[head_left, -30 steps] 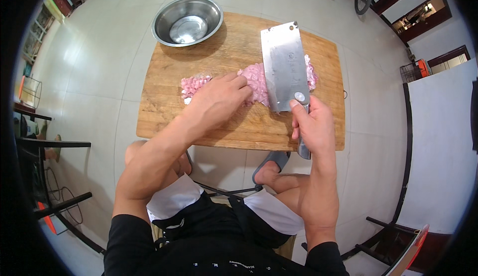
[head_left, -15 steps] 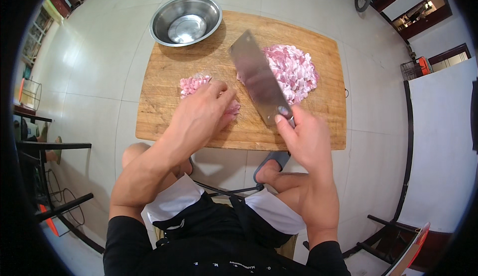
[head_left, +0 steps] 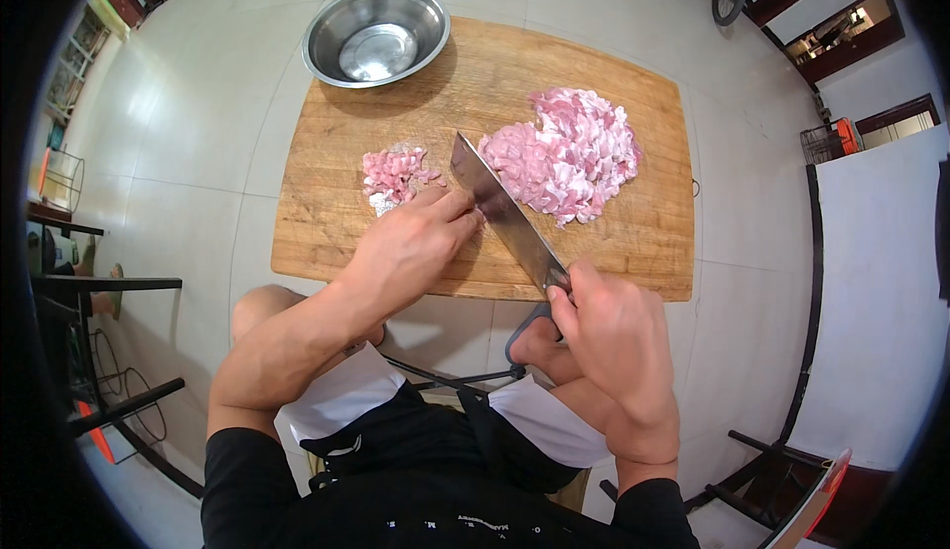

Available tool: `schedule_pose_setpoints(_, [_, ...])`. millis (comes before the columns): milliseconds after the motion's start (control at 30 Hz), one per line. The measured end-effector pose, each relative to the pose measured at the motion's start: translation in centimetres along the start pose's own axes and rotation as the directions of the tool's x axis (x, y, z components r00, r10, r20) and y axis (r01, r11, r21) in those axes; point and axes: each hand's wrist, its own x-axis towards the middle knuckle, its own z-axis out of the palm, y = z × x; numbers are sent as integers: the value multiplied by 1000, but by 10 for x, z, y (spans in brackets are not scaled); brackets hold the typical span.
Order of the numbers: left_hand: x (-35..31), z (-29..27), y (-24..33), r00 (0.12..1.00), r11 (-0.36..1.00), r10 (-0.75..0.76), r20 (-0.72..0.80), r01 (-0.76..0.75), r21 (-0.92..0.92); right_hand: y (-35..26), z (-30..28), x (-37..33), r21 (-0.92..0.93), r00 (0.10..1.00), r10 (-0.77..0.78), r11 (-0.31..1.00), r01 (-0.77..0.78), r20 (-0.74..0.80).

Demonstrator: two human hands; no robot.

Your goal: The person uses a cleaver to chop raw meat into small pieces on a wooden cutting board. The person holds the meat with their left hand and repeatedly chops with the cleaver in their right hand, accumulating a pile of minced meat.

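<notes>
My right hand (head_left: 616, 336) grips the handle of a broad cleaver (head_left: 507, 220), its blade slanting up and left over the wooden cutting board (head_left: 336, 242). Close against the blade's left side, my left hand (head_left: 421, 242) has its fingers curled and pressed down on a piece of raw meat, mostly hidden beneath them. Small diced meat (head_left: 391, 175) lies just beyond my left knuckles. To the right of the blade spreads a large heap of sliced pink and white meat (head_left: 574, 158).
A steel bowl (head_left: 376, 36) stands on the board's far left corner. Beneath the board are pale floor tiles and my slippered feet. Black-legged furniture (head_left: 109, 284) is at the left; a white panel (head_left: 876, 301) rises at the right.
The cleaver has come down and turned edge-on beside my left fingers, uncovering more of the heap. My right hand moved nearer to me; my left hand shifted slightly right.
</notes>
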Motion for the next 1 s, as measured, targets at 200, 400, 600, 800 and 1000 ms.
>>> schedule_pose_setpoints(200, [4,-3,0,1000,993,-20,8,21,-117,2,0,4,14,997,13,1000,-14,78])
schedule_pose_setpoints(400, [1,1,-3,1000,989,-11,21,14,-147,-12,20,42,37,989,71,996,-77,133])
schedule_pose_setpoints(600, [-3,4,2,999,995,11,-48,-16,-99,15,47,74,72,993,113,991,-111,-21])
schedule_pose_setpoints(800, [-8,3,-3,995,995,48,-92,-56,-82,41,48,58,485,968,243,840,-243,64])
schedule_pose_setpoints(1000, [-7,4,-4,998,999,42,-35,-43,-22,15,19,25,158,989,142,977,-146,38])
